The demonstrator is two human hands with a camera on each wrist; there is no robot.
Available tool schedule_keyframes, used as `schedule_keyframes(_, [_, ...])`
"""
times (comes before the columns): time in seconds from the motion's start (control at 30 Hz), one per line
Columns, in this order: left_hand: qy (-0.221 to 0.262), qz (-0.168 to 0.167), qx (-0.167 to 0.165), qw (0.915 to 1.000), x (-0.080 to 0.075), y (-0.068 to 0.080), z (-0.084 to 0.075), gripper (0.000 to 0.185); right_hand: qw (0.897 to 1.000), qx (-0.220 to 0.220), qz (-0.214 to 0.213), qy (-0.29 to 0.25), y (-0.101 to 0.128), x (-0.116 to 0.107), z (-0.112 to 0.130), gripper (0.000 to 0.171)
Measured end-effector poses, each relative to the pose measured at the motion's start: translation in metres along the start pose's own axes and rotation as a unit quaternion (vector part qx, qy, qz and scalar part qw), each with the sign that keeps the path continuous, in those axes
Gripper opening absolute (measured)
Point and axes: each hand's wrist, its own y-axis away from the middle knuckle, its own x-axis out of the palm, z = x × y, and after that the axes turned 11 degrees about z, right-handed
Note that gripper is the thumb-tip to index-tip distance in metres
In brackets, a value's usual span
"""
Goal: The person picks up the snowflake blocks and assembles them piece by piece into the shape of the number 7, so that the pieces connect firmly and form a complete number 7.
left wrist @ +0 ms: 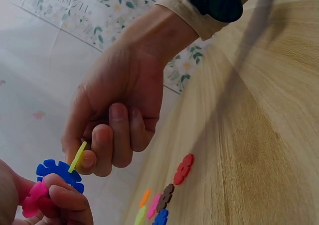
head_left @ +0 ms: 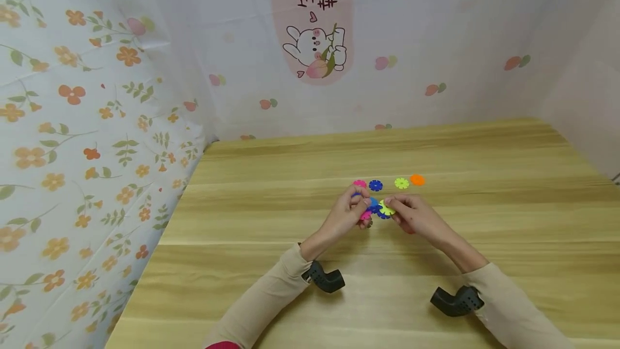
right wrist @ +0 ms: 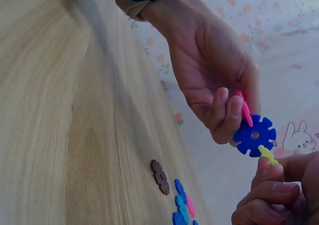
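Yellow snowflake disc (head_left: 387,209) meets blue disc (right wrist: 247,141)
Right grip (head_left: 417,218) pinches yellow, left grip (head_left: 345,210) holds pink disc (right wrist: 245,110); I'd push squarely, slot-to-slot.

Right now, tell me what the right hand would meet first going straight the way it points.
Likely the blue disc between the right hand and the left hand; the pinched yellow disc seems to touch it, though depth is unclear.
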Motion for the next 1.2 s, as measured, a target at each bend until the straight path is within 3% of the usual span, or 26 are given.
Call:
schedule_keyframes(0.4, [0.011,-0.027,0.017,0.9994,0.003,-0.001,-0.003,0.019,0.999,-0.016,-0.026,-0.023,-0.001,0.005,0.0,0.051])
schedule_keyframes(0.63, [0.03,-0.02,-0.015,0.9992,0.002,0.002,-0.011,0.019,0.999,-0.015,-0.037,-0.03,-0.002,0.01,0.007,0.042])
schedule_keyframes(0.9, [0.07,-0.008,-0.014,0.9974,0.004,0.0,-0.009,0.017,0.999,-0.01,-0.03,-0.022,0.004,0.006,0.012,0.042])
schedule_keyframes(1.07, [0.082,-0.008,-0.03,0.9961,0.004,0.001,-0.008,0.02,0.999,-0.017,-0.027,-0.025,0.003,0.007,0.011,0.044])
schedule_keyframes(1.2, [0.094,0.023,-0.056,0.9937,0.004,0.002,-0.009,0.022,0.999,-0.021,-0.014,-0.031,0.003,0.008,0.01,0.044])
